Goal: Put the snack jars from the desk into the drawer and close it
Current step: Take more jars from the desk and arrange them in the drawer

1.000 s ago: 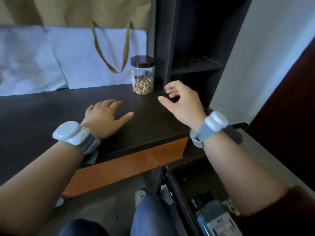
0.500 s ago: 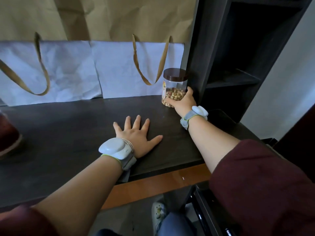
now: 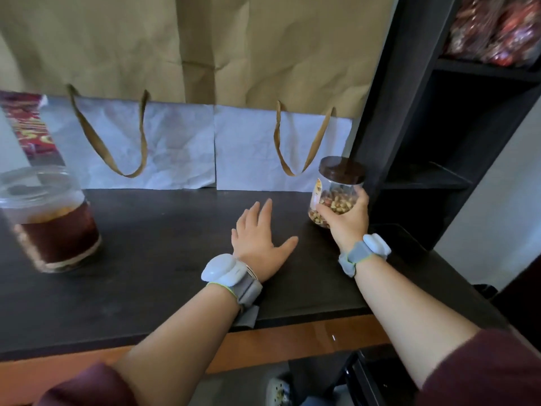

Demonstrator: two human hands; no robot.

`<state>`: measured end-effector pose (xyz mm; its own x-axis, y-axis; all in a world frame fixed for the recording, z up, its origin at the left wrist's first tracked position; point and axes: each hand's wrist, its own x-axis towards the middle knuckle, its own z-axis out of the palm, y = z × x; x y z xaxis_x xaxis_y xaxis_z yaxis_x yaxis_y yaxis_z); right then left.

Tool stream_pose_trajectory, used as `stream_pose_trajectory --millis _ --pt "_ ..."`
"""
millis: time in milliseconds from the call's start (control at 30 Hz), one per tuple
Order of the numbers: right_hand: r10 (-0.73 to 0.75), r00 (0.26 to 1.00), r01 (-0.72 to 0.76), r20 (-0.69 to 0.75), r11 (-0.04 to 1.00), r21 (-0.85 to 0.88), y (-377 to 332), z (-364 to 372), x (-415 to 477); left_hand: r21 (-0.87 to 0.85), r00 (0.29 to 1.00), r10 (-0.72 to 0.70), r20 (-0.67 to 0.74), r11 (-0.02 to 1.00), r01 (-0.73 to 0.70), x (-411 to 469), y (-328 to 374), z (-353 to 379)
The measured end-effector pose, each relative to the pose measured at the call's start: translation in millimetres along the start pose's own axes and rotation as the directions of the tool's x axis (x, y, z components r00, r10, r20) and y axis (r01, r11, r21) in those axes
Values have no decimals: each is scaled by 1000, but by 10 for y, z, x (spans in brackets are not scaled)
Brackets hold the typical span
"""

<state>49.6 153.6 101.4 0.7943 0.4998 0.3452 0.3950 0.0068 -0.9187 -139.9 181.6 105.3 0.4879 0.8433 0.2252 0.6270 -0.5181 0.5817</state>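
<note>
Dark wood-grain covers the surface (image 3: 152,259), with an orange strip along its front edge and crumpled brown and white paper bags (image 3: 175,148) standing along the back. At the right stands a black shelf unit (image 3: 415,118), with red packets on an upper shelf.

The right hand (image 3: 347,221) reaches forward, arm nearly straight, wrist carrying a grey band with a white pod. Its fingers are curled around the lower half of the nut jar (image 3: 336,191), thumb on the left side and fingers wrapped round the right. The jar tilts slightly; I cannot tell whether its base still touches the surface. It is clear plastic with a dark brown lid, a label strip on its left side, and is about half full of mixed nuts. It sits at the back right corner, just beside the shelf unit.

The left hand (image 3: 260,244) lies flat, palm down, fingers spread and holding nothing, near the middle of the surface.

A second jar (image 3: 46,218), clear-lidded with dark contents, stands at the far left, well apart from both hands.
</note>
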Motion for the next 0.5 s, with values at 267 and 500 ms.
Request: stream_pose_trajectory --millis 267,500 --pt "-54 924 -100 379 921 375 -633 615 -982 -223 721 -42 -692 962 -158 -640 -564 -1177" --pt "-78 802 -231 593 874 428 -924 1426 -1740 -128 387 -68 -920 983 -131 -1080 -1256 -1738"
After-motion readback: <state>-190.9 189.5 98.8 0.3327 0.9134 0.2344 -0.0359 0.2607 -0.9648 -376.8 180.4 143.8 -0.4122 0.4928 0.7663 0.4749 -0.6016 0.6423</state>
